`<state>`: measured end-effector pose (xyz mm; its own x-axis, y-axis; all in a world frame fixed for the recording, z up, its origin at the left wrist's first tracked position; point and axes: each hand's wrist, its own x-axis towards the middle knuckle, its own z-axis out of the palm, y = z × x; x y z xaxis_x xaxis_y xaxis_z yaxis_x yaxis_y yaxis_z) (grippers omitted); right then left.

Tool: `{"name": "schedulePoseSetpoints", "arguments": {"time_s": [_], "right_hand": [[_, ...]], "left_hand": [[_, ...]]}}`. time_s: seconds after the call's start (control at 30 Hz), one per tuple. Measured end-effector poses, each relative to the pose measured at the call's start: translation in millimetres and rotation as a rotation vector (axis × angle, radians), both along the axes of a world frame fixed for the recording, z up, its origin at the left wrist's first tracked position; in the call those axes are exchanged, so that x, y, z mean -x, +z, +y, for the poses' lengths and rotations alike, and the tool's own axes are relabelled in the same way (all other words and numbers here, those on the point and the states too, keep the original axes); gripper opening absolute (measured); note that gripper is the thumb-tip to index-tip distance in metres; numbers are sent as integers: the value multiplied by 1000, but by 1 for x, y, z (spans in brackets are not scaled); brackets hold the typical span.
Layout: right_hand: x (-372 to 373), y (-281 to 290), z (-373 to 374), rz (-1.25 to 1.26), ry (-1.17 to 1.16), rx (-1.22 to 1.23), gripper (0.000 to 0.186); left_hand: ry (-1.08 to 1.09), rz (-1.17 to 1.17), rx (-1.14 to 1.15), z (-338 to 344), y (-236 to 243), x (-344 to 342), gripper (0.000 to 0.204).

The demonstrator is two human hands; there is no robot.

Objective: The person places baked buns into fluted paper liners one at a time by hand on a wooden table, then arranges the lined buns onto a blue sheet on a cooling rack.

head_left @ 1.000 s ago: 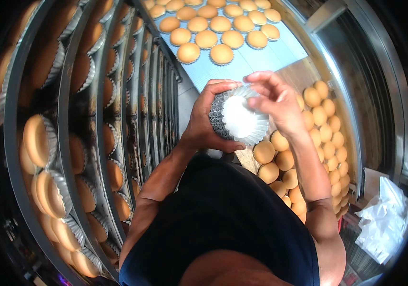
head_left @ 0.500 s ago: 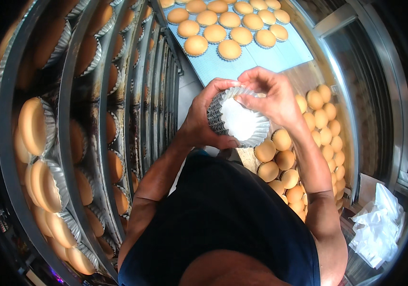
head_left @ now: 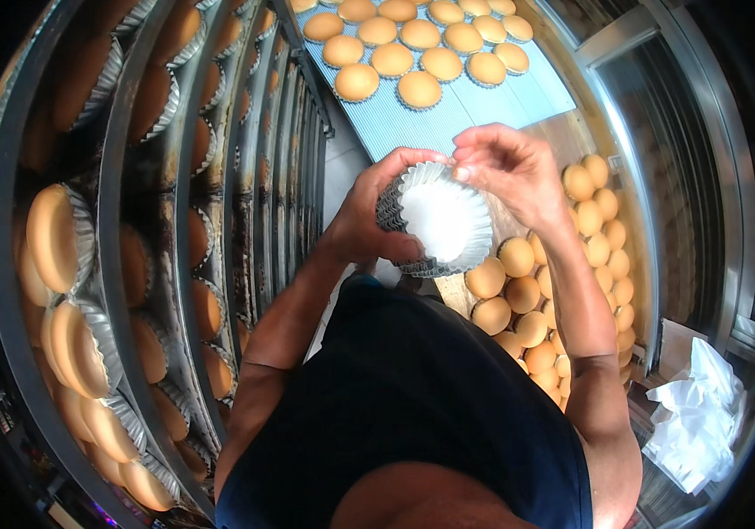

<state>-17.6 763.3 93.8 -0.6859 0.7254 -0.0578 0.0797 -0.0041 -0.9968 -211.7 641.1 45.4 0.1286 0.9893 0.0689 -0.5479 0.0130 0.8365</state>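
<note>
A stack of fluted metal cake moulds (head_left: 448, 220) is tilted in front of me, its top mould showing a bright white round inside. My left hand (head_left: 377, 207) wraps round the stack's left side, thumb on the near rim and fingers at the far one. At the far right rim is my right hand (head_left: 510, 172), thumb and forefinger drawn together in a pinch. What lies between those fingertips, if anything, is too small to make out. Round golden cakes (head_left: 523, 295) lie below and right of the stack.
On my left stands a metal rack (head_left: 117, 229) with cakes in fluted moulds on its shelves. A light blue ribbed tray (head_left: 470, 101) ahead carries several cakes. More cakes sit on a wooden surface (head_left: 505, 225) at right, near a crumpled white plastic bag (head_left: 695, 419).
My right thumb has come out of the top mould to its rim, and the right hand has shifted slightly right. My left hand keeps hold of the stack, its thumb moved a little left.
</note>
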Motion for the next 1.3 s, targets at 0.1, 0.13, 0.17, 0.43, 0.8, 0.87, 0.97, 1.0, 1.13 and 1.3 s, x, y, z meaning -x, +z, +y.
{"name": "schedulePoseSetpoints", "arguments": {"time_s": [0.1,0.13,0.17,0.43,0.8,0.87,0.97,1.0,1.13,1.3], "right_hand": [[3,8,0,-97,122,-86,33],[5,8,-1,-99,129,-83,33],[5,7,-3,-74,105,-74,25],[24,-107,-40,-113,86,-342,8],[39,-178,-13,-365,181,-617,38],[46,-173,24,-664,154,-388,50],[65,-187,90,-638,-5,-699,68],[74,-196,114,-657,15,-811,76],[102,-238,161,-844,62,-1086,82],[107,-204,129,-1027,235,-826,70]], "left_hand": [[-17,15,1,0,-1,2,99],[-9,12,4,-2,-4,5,99],[-28,20,20,-4,-10,7,97],[347,480,173,-66,-41,51,89],[415,223,287,-89,-64,53,92],[395,165,331,-89,-77,51,85],[296,152,343,-84,-95,51,85],[246,121,327,-81,-103,49,86],[29,70,331,-64,-129,45,94],[-74,-153,436,-62,-167,21,106]]}}
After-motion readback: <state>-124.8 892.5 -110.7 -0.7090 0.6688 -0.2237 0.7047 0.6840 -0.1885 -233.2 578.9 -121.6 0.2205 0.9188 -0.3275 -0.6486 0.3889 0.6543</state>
